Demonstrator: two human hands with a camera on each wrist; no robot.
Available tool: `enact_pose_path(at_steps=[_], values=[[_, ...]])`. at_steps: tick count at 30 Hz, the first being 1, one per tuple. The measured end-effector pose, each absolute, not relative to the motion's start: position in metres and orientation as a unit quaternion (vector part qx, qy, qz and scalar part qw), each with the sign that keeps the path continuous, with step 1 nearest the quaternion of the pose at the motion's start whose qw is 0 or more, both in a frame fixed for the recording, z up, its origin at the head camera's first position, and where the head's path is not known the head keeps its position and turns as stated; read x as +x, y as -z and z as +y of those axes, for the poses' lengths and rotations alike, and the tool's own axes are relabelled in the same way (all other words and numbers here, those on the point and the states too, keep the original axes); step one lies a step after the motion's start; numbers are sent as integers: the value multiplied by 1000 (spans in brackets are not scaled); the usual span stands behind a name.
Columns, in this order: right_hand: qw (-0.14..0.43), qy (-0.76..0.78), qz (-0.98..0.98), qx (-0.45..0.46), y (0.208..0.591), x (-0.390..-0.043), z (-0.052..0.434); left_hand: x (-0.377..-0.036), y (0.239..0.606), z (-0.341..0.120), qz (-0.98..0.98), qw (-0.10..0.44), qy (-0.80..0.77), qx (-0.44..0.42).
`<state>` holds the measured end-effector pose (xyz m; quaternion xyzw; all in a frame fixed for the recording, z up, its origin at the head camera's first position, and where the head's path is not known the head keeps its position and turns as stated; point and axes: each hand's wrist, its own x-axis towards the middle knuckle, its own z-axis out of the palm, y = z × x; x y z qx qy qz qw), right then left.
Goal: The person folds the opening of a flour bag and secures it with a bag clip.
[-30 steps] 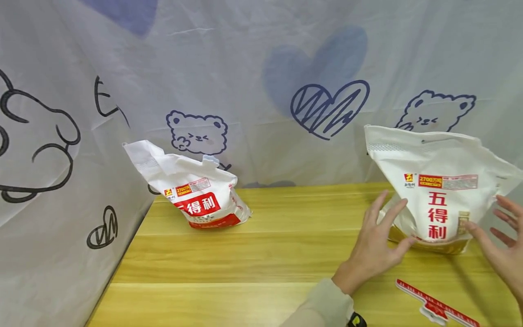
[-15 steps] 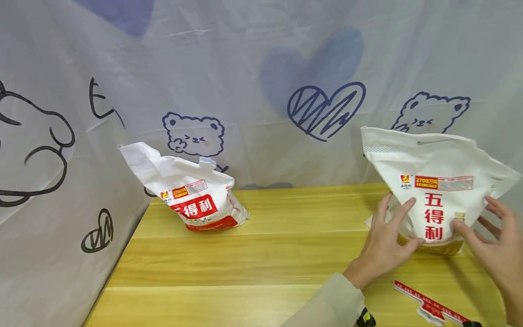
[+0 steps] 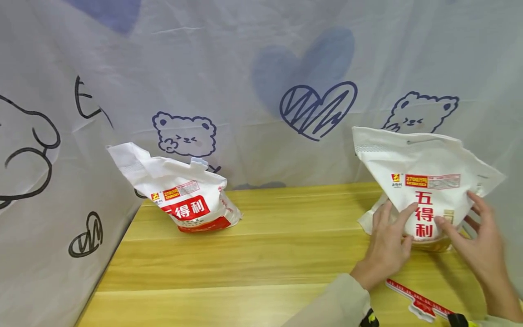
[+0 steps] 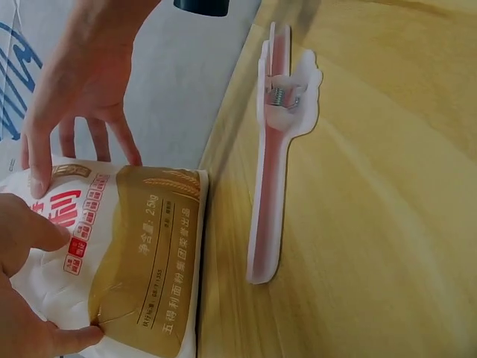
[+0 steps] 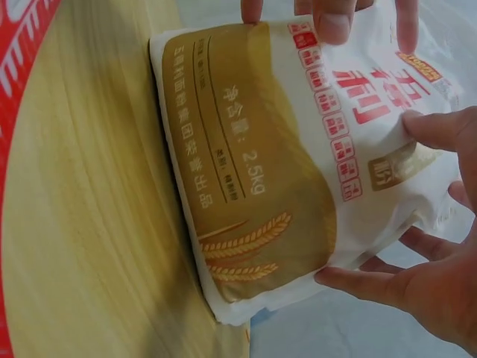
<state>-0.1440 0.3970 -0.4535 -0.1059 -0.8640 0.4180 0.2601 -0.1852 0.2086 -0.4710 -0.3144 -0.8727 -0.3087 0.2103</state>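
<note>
Cradling the soft, heavy-looking flour bag (image 3: 425, 190) low at both sides, left hand (image 3: 388, 247) and right hand (image 3: 476, 245) spread-fingered, pressing flat.

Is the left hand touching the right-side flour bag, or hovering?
Touching. The right wrist view shows the left hand fingertips pressed on the flour bag front; the head view agrees.

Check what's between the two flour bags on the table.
Only bare wooden table lies between the left flour bag and the right flour bag, as the head view shows.
</note>
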Motion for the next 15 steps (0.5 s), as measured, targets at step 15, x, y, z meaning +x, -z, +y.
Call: enact_pose_path(at_steps=[15], values=[[228, -401, -886, -51, 462, -150, 398, -192, 474, 197, -882, 156, 314, -315]])
